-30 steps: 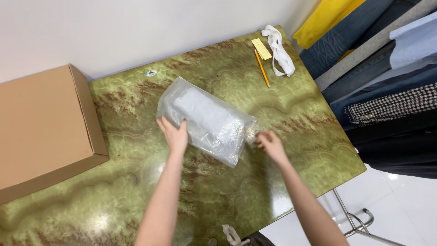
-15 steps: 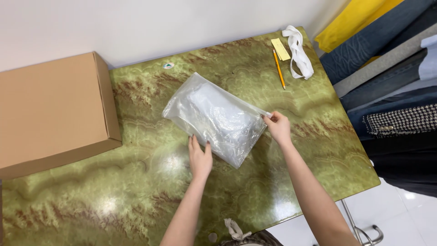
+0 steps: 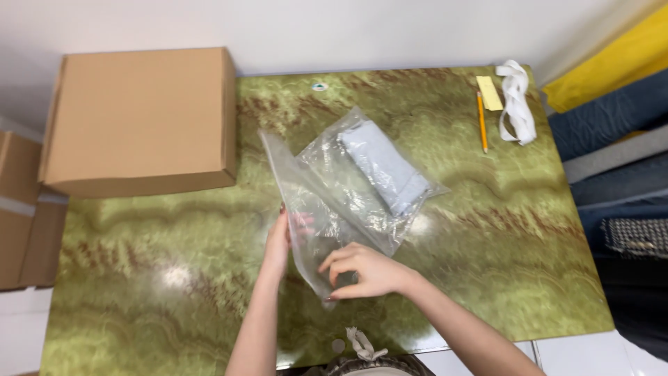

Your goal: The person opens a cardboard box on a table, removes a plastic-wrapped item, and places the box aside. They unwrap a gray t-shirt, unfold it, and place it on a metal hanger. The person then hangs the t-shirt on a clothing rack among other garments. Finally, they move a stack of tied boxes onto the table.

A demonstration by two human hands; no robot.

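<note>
Fingers (image 3: 344,257) of the right hand (image 3: 369,273) are curled and pinched on the near edge of the clear plastic bag (image 3: 334,209), low in the centre of the frame. The left hand (image 3: 280,240) stands just to the left of it, fingers closed on the bag's left edge, partly seen through the film. Both hands grip the bag; neither is free.

The bag lies on the green marbled table (image 3: 160,278), running from the hands up toward the frame centre. Inside it, at the far end, sits a folded grey cloth item (image 3: 383,167). The near part of the bag looks empty and slack.

Step in hand, as judged: working the open or loose end of the bag, with the contents already pushed to the far end. A next move here would call for keeping both edges held flat and even, so the film does not crease or slip.

Farther up, a closed cardboard box (image 3: 139,118) occupies the upper left of the frame, near the bag but apart from it. In the upper right lie a pencil (image 3: 481,122), a yellow note pad (image 3: 489,92) and a white strap (image 3: 518,101), well apart from the hands.
</note>
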